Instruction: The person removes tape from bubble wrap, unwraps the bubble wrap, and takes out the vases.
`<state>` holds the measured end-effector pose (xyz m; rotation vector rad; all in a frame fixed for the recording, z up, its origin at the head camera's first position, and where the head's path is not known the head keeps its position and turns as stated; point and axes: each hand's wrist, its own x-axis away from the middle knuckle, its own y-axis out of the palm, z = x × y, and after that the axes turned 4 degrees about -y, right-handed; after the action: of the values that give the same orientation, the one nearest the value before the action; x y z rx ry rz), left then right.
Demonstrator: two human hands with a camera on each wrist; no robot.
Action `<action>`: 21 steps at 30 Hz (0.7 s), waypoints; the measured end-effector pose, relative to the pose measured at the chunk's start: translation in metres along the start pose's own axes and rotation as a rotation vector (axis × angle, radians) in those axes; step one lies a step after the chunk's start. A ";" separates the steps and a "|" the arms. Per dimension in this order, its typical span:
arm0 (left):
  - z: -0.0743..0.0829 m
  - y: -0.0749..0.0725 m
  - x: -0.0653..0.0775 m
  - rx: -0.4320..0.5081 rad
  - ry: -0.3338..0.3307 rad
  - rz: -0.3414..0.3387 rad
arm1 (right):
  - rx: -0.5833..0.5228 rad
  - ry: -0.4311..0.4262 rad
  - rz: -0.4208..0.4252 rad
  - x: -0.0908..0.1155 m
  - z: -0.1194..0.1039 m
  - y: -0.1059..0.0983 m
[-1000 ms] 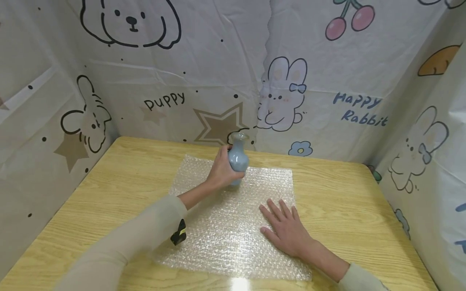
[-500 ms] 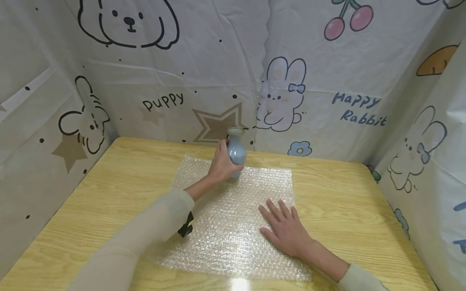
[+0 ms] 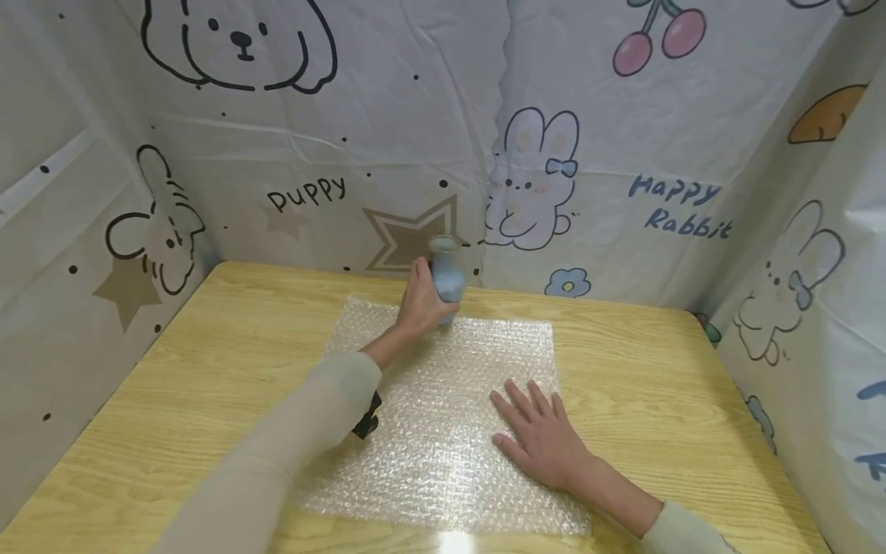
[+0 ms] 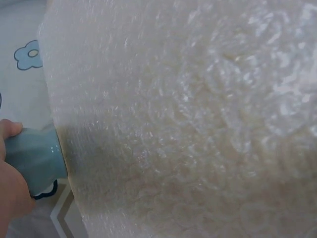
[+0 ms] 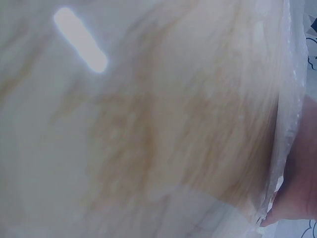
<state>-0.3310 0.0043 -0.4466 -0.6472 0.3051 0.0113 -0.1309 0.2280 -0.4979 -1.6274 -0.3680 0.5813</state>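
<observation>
- While I watch the head view, the small blue vase (image 3: pixel 446 278) stands upright at the far edge of the bubble wrap sheet (image 3: pixel 443 431), close to the back wall.
- My left hand (image 3: pixel 420 305) has its fingers curled round the vase's body, gripping it from the left side; the neck and rim show above the thumb.
- From the left wrist view I see the vase (image 4: pixel 34 158) pale blue at the left edge, a fingertip on it, its base against the bubble wrap (image 4: pixel 198 124) that fills most of the picture.
- My right hand (image 3: pixel 543 435) lies flat, palm down, fingers straight and spread, pressing on the near right part of the sheet, well apart from the vase.
- Right wrist view is blurred; I make out wood grain, a light reflection and the sheet's edge.
- Bubble wrap lies spread on the wooden table (image 3: pixel 208 362).
- Around the table hangs a cartoon-printed cloth (image 3: pixel 415 115) with puppies, rabbits and cherries.
</observation>
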 end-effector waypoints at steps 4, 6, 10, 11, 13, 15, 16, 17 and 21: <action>-0.002 0.001 -0.002 -0.018 -0.001 0.003 | -0.003 0.003 -0.007 0.001 0.000 0.000; -0.002 0.002 -0.002 -0.021 -0.007 0.001 | -0.006 0.003 -0.009 0.001 0.000 0.000; -0.001 0.001 -0.003 -0.014 -0.012 -0.005 | -0.006 0.003 -0.017 0.001 0.000 0.001; -0.001 0.001 -0.003 -0.013 -0.011 -0.006 | -0.006 0.001 -0.017 0.001 0.001 0.001; -0.001 0.001 -0.004 -0.013 -0.008 -0.010 | -0.007 0.003 -0.020 0.001 0.001 0.000; -0.001 0.002 -0.005 -0.022 -0.006 -0.014 | -0.005 0.003 -0.020 0.000 0.001 -0.001; -0.002 0.002 -0.005 -0.026 -0.004 -0.016 | -0.006 0.005 -0.021 0.000 0.001 -0.001; -0.002 0.003 -0.005 -0.027 -0.003 -0.017 | -0.006 0.007 -0.023 0.000 0.001 -0.001; -0.003 0.005 -0.006 -0.040 -0.001 -0.020 | -0.002 0.005 -0.027 0.000 0.002 0.000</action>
<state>-0.3384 0.0073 -0.4500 -0.6895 0.2985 -0.0012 -0.1316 0.2295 -0.4978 -1.6235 -0.3859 0.5566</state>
